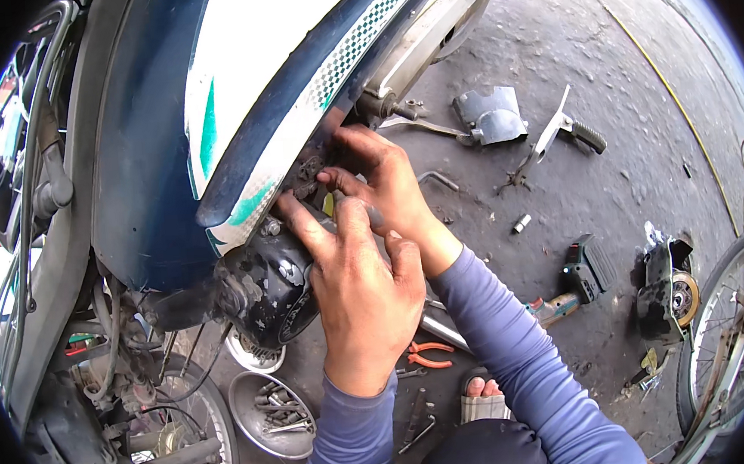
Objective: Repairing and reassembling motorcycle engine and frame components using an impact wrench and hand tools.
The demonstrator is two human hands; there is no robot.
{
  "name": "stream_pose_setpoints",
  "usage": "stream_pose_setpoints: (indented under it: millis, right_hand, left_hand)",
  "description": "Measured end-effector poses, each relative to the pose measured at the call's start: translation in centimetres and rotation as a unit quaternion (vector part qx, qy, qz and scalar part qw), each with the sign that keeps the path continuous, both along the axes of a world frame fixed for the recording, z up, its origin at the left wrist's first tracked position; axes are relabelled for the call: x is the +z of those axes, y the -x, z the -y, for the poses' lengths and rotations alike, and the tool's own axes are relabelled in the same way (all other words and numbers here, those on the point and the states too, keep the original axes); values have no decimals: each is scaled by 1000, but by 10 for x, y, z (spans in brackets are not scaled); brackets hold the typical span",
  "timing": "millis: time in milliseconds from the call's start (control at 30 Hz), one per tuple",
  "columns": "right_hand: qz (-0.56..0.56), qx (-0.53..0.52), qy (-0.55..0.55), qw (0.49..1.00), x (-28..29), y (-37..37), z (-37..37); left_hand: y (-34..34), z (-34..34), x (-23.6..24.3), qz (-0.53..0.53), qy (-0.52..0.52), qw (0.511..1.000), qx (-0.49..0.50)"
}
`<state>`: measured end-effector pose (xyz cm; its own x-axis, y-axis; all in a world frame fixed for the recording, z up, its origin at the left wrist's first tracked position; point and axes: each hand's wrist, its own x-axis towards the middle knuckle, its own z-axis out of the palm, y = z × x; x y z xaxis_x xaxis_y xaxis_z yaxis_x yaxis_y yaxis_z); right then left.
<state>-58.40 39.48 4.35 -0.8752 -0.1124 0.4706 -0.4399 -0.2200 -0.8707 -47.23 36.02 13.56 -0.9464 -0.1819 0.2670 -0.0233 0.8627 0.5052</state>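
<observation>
Grip: the right hand (392, 179) bends its thumb and fingers around a dark part (303, 176); the left hand (367, 288) reaches in from the near side, index finger extended toward the same part. The fingertip contacts are partly hidden, so whether either hand is closed on anything cannot be told.

Location: the dark part sits under the edge of the body panel (284, 143), beyond the black engine case (269, 295).

Possible faults: small hardware could fall to the ground (577, 209) if the fingertips slip, since both hands work in a tight gap. Knuckles could scrape if a finger is forced between panel and case. Misalignment is possible because the hands block sight of the part.

Containers: the metal bowl (279, 447), near left, holds a pile of sockets, bolts and similar metal pieces, with longer tools among them. The white dish (241, 360), just beyond it, holds small hardware; the engine case hides some of it. The orange-handled pliers (433, 346) lie outside both, to the right.
</observation>
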Motion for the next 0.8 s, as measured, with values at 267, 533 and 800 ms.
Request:
stream_pose_setpoints:
  millis: [267,533,800]
  right_hand:
    - [24,10,15,1000,-1,3,1]
    - [-53,-68,-89,992,2,0,-4]
    - [10,-14,-32,999,2,4,-2]
  left_hand:
    - [-3,8,-5,-39,-8,999,-31]
    - [0,1,-3,-6,-19,1000,-2]
    - [2,2,-9,-43,58,997,-10]
